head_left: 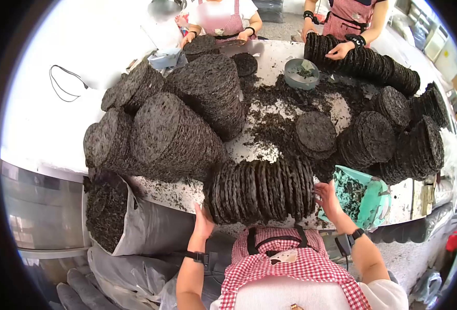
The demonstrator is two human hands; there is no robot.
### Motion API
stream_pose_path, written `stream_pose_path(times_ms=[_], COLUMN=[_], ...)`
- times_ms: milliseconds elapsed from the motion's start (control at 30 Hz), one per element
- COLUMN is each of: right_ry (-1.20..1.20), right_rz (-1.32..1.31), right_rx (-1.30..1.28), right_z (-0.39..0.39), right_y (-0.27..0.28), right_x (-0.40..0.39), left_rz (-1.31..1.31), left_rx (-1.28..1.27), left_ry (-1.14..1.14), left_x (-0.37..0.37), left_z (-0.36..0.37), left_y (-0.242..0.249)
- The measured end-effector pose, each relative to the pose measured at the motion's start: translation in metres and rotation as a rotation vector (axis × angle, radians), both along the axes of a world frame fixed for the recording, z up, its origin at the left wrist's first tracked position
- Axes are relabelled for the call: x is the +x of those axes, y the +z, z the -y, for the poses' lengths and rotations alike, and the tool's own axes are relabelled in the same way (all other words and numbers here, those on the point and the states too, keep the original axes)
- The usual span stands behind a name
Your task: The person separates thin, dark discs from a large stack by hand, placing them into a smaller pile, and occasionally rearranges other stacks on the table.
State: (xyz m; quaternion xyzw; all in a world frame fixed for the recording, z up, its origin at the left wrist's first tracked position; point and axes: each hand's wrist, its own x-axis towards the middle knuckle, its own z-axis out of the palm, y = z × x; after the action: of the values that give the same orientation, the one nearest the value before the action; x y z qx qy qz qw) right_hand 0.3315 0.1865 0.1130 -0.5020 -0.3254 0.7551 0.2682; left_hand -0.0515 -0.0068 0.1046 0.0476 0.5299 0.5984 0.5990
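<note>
A long row of dark round dried seaweed cakes [259, 191] stands on edge at the front of the table, right before my apron. My left hand [203, 222] is against its left end, with the fingers partly hidden by the cakes. At the right end, my right hand [327, 199] presses its bent fingers on the last cake. The row is held between the two hands. Just right of my right hand lies a green plastic dustpan-like scoop [360, 196] with seaweed scraps in it. A short flat stack of cakes [316, 134] sits behind the row.
Tall leaning stacks of cakes [171, 129] fill the left; more stacks [368, 137] stand right. Loose scraps [275, 124] and a round bowl [301, 74] lie mid-table. An open sack [109, 212] is at the left edge. Across the table, two people in checked aprons handle cakes.
</note>
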Motion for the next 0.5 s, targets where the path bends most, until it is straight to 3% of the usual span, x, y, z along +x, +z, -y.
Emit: stream_pose_path(times_ms=[67, 167, 267, 367, 433, 500], right_ry=[0.063, 0.145, 0.164, 0.096, 0.037, -0.006], right_rz=[0.169, 0.057, 0.135, 0.033, -0.147, -0.103], right_rx=[-0.095, -0.108, -0.091, 0.009, 0.006, 0.022], right_z=[0.0, 0.011, 0.025, 0.022, 0.014, 0.015], right_y=[-0.002, -0.051, -0.044, -0.04, -0.018, -0.002], right_x=[-0.007, -0.006, -0.035, -0.026, -0.008, -0.001], left_rz=[-0.077, -0.103, -0.196, -0.086, -0.096, -0.068], left_rx=[-0.091, -0.236, -0.327, 0.07, 0.026, 0.075], left_ry=[-0.09, -0.146, -0.259, -0.294, -0.216, -0.217], left_x=[-0.01, 0.007, 0.005, -0.002, -0.016, -0.028], left_z=[-0.002, -0.018, -0.014, -0.018, -0.016, -0.015], left_y=[-0.025, -0.006, -0.057, -0.03, -0.006, -0.006])
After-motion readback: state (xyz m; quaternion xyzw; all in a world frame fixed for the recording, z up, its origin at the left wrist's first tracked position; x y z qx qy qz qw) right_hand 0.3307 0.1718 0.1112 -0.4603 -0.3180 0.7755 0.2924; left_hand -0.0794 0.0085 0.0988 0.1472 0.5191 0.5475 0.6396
